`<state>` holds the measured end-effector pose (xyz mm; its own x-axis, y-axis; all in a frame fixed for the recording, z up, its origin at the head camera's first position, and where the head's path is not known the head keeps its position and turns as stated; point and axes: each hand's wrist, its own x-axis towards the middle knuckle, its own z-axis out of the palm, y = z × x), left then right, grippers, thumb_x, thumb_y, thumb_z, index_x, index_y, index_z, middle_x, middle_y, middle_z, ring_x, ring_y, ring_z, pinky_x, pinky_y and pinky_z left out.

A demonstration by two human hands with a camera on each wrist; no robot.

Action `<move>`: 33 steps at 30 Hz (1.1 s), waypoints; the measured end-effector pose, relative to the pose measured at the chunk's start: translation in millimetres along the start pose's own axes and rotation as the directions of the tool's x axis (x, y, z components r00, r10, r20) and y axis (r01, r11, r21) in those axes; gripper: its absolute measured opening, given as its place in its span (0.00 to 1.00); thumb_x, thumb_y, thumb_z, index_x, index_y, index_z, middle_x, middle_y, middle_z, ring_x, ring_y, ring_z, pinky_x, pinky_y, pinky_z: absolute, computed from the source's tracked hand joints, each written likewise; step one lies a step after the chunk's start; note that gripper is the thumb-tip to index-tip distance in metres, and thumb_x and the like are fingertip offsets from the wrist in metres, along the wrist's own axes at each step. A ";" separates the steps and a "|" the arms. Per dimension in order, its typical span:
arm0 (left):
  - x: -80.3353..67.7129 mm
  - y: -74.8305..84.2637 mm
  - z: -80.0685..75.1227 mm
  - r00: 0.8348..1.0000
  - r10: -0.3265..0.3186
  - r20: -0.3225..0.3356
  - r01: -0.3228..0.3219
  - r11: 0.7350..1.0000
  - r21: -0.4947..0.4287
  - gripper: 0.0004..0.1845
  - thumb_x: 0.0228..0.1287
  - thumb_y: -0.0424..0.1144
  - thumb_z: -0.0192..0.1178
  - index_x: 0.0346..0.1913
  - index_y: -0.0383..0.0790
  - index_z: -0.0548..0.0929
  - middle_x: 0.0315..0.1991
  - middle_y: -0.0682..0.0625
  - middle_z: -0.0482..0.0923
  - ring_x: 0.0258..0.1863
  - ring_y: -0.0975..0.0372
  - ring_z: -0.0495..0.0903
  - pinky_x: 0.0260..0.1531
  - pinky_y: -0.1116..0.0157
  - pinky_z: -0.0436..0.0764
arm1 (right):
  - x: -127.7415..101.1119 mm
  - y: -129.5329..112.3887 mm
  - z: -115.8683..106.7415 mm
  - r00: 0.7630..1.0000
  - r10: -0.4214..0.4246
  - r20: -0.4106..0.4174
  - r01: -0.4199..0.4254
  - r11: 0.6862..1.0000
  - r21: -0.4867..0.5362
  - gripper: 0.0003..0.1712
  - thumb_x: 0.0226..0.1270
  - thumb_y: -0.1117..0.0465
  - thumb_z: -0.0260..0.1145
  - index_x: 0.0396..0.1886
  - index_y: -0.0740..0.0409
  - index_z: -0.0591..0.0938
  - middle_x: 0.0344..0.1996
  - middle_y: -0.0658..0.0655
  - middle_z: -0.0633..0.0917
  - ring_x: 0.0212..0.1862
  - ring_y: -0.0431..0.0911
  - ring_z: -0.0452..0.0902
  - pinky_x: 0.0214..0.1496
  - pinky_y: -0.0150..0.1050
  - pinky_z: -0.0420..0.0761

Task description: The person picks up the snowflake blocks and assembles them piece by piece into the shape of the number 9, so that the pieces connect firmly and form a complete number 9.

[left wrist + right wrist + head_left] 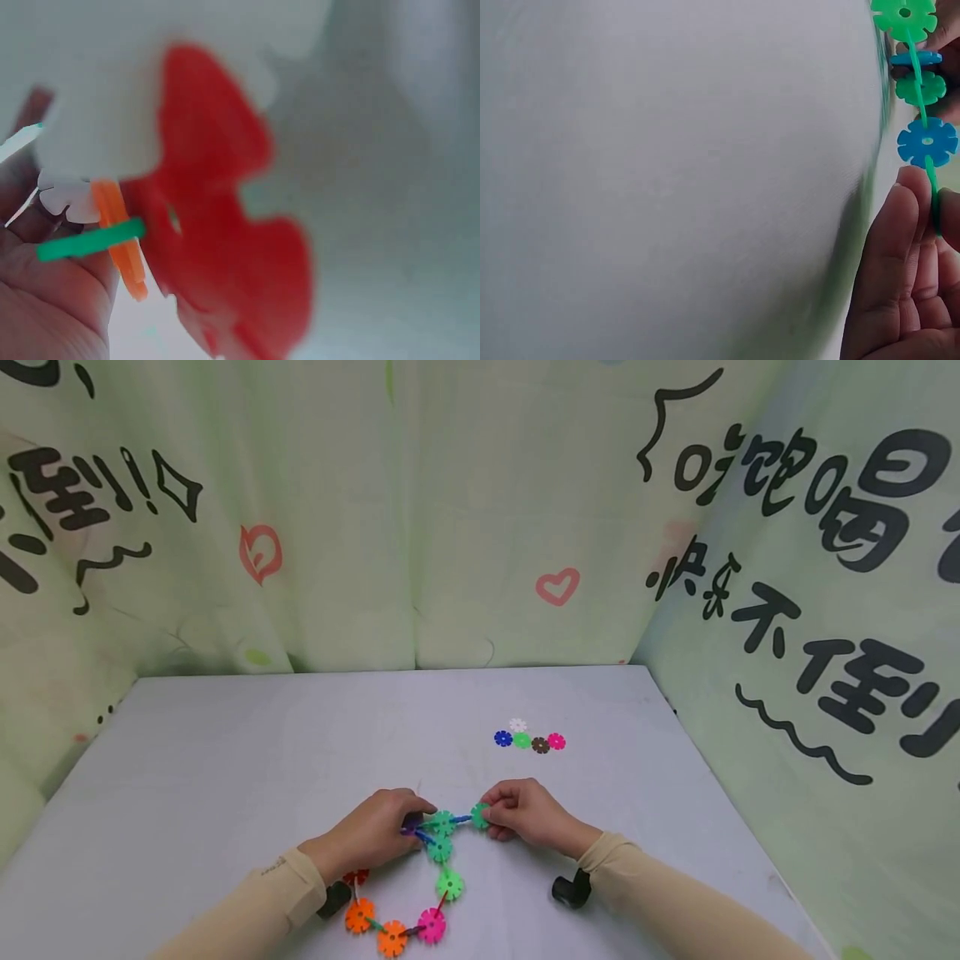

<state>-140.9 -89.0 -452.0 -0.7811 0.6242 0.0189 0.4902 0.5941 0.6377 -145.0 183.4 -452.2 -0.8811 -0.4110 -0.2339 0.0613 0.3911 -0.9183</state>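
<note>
A chain of interlocking plastic snowflake discs curves over the table in the head view. At its upper end my right hand [534,810] pinches a teal-green disc [478,815] between thumb and fingers. In the right wrist view that disc is edge-on, slotted into a blue disc [928,142]. My left hand [386,828] grips the chain by a purple disc [410,823], beside a teal disc [442,822]; its fingertips are partly hidden. Lower down hang a light green disc [450,885], a pink disc [432,926] and orange discs [360,915]. A blurred red disc [225,202] fills the left wrist view.
Several loose discs lie farther back on the white table [300,735]: blue [503,738], white [517,725], green [522,741], brown [541,746] and pink [557,741]. A printed curtain [465,527] stands behind the table and along its sides.
</note>
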 end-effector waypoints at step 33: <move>1.5 -0.6 2.8 0.999 0.035 -0.032 -0.037 0.996 -0.085 0.17 0.55 0.25 0.70 0.50 0.32 0.86 0.45 0.46 0.86 0.45 0.61 0.83 0.47 0.62 0.81 | -7.1 -22.9 8.9 0.997 -0.037 -0.064 0.037 0.999 0.004 0.08 0.67 0.74 0.66 0.43 0.74 0.83 0.28 0.64 0.86 0.30 0.56 0.84 0.39 0.47 0.85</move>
<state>-141.3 -87.0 -454.6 -0.7753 0.6281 0.0654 0.4842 0.5248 0.7001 -136.0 170.1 -432.3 -0.9110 -0.3715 -0.1787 0.0301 0.3723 -0.9276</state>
